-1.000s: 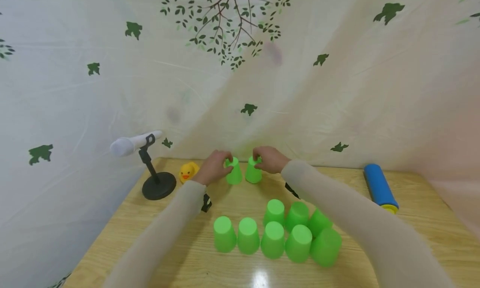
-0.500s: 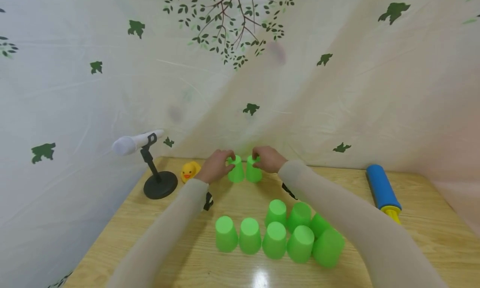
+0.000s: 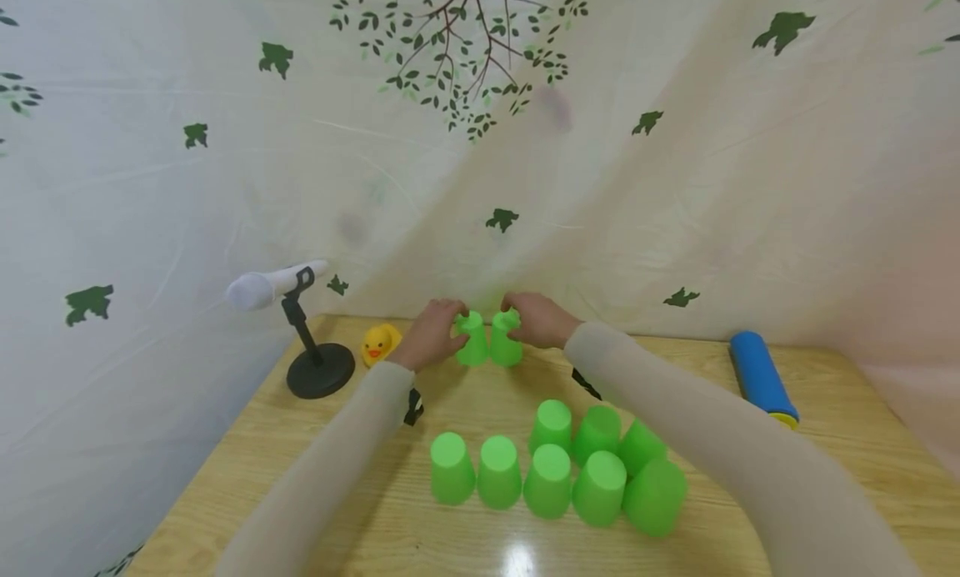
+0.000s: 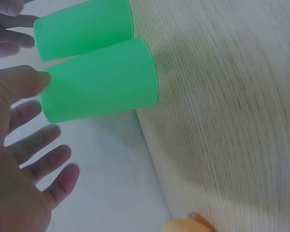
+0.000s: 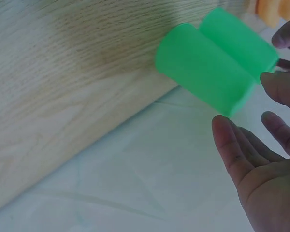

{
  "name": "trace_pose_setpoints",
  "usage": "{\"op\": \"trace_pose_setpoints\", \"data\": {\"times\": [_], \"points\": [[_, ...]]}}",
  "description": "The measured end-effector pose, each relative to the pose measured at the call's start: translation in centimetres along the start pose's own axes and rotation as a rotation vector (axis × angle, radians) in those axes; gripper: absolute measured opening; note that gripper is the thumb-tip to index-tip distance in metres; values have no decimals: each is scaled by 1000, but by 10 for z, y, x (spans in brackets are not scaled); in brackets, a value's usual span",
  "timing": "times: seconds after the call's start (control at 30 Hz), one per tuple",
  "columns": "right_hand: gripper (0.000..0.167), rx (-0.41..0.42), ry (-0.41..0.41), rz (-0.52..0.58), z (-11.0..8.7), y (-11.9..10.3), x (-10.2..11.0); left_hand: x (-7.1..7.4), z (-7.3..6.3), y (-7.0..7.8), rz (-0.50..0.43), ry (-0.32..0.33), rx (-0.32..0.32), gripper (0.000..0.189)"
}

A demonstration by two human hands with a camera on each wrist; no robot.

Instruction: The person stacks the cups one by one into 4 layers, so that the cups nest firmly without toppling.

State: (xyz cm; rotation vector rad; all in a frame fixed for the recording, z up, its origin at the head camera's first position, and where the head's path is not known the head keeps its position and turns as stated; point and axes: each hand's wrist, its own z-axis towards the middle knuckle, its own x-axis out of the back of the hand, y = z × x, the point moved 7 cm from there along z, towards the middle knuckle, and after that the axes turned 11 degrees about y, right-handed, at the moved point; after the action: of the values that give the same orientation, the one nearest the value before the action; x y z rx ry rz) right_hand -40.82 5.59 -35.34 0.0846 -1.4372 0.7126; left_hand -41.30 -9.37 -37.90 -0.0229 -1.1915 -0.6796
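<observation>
Two green plastic cups stand upside down side by side at the table's back edge. My left hand (image 3: 431, 335) holds the left cup (image 3: 472, 350) near its top; in the left wrist view the thumb (image 4: 31, 82) lies on that cup (image 4: 104, 79) while the other fingers spread beyond it. The right cup (image 3: 506, 352) is lightly pinched near its top by my right hand (image 3: 543, 320). In the right wrist view, that hand's fingertips (image 5: 222, 123) meet the narrow end of the cup (image 5: 203, 67). Hardly any gap shows between both cups.
Several more upside-down green cups (image 3: 551, 481) stand in two rows nearer the front. A white microphone (image 3: 273, 288) on a black stand (image 3: 321, 371) and a yellow rubber duck (image 3: 378, 343) are left. A blue cylinder (image 3: 759, 373) with a yellow end lies right.
The gap between the two held cups has narrowed as the hands brought them together. The front cups have kept their places; the head view shifted slightly.
</observation>
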Motion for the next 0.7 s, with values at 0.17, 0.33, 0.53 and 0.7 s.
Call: {"op": "trace_pose_setpoints", "data": {"times": [0.17,0.33,0.53,0.7], "points": [[41,67,14,12,-13,-10,16,10,-2,-1,-12,43,7,46],[39,117,57,25,-33,-15,35,28,-7,15,-11,59,-75,39],[40,136,98,14,-65,-14,57,44,-23,52,16,23,-253,25],[41,169,160,21,-97,-14,76,43,-40,82,20,-31,-362,25]]}}
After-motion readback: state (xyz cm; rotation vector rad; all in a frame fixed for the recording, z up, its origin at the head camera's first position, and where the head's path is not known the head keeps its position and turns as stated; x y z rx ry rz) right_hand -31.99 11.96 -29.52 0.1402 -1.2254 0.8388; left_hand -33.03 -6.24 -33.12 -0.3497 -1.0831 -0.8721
